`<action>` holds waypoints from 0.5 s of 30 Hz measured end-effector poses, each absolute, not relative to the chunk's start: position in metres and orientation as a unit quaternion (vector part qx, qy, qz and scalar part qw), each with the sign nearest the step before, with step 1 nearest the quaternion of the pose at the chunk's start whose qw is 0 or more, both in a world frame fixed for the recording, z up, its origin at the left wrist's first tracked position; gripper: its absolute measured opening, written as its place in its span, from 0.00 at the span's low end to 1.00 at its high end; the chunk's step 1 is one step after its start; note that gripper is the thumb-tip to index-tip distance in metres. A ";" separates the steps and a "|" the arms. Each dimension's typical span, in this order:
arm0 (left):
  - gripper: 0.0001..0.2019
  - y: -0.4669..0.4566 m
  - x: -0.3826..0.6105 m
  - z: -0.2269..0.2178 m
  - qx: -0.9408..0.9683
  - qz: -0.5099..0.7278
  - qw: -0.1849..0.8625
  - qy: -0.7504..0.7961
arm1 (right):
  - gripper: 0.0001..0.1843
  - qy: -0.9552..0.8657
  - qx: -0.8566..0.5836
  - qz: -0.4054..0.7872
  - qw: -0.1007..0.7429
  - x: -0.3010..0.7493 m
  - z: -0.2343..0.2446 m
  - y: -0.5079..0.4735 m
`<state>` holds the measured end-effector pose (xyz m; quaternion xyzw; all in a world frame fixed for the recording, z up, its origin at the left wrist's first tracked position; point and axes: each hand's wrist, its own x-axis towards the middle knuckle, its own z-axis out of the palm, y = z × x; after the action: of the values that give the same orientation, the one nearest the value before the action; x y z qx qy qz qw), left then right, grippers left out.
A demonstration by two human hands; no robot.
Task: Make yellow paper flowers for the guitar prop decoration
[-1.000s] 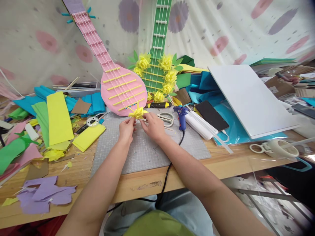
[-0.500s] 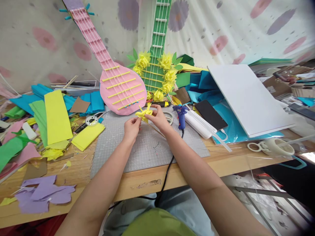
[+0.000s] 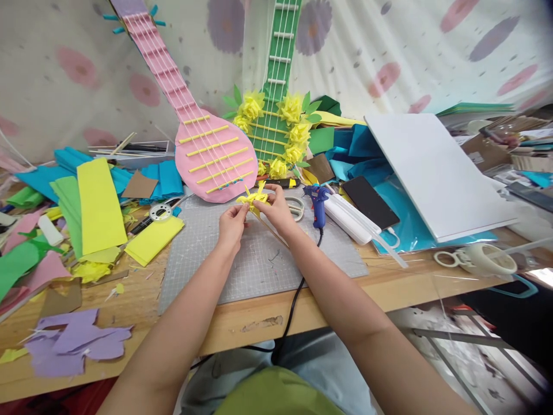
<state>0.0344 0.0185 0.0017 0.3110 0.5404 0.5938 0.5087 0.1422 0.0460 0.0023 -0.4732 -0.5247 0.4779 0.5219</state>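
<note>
Over the grey cutting mat (image 3: 259,271), both hands meet at a yellow paper flower (image 3: 254,197) with narrow, spread petals. My left hand (image 3: 233,225) pinches its lower left side between thumb and fingertips. From the right, my right hand (image 3: 277,206) grips the petals with thumb and forefinger. A thin stick (image 3: 272,229) slants down from the flower beneath my right hand. Just behind the hands stands a pink paper lute (image 3: 216,153) with yellow bars and white strings. Beside it leans a green paper instrument (image 3: 274,115) trimmed with yellow paper flowers.
Right of my hands is a blue glue gun (image 3: 318,204), its black cord (image 3: 296,305) crossing the mat and table edge. Beyond lie white glue sticks (image 3: 363,219), a phone (image 3: 370,202) and a white board (image 3: 436,173). Yellow paper (image 3: 101,207) and purple scraps (image 3: 78,340) cover the left.
Both hands stay at the flower with almost the same grip. Only slight finger and wrist shifts show; the surrounding things have not moved.
</note>
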 end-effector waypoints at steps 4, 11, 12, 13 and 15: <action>0.12 0.019 0.033 0.003 0.277 0.629 0.488 0.538 | 0.31 -0.567 -0.499 0.450 0.476 0.146 0.002 0.043; 0.08 0.023 0.021 0.006 0.185 0.686 0.515 0.479 | 0.13 -0.661 -0.542 0.382 0.352 0.141 -0.003 0.037; 0.08 0.024 0.020 0.006 0.168 0.682 0.529 0.476 | 0.11 -0.670 -0.554 0.347 0.352 0.139 -0.003 0.036; 0.07 0.024 0.019 0.006 0.151 0.677 0.542 0.474 | 0.11 -0.678 -0.563 0.319 0.350 0.138 -0.003 0.034; 0.05 0.025 0.016 0.007 0.119 0.667 0.565 0.471 | 0.10 -0.686 -0.570 0.291 0.346 0.136 -0.002 0.031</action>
<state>0.0164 0.0247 0.0068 0.1187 0.4710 0.6666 0.5655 0.1356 0.0313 -0.0018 -0.5702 -0.6858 0.2915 0.3459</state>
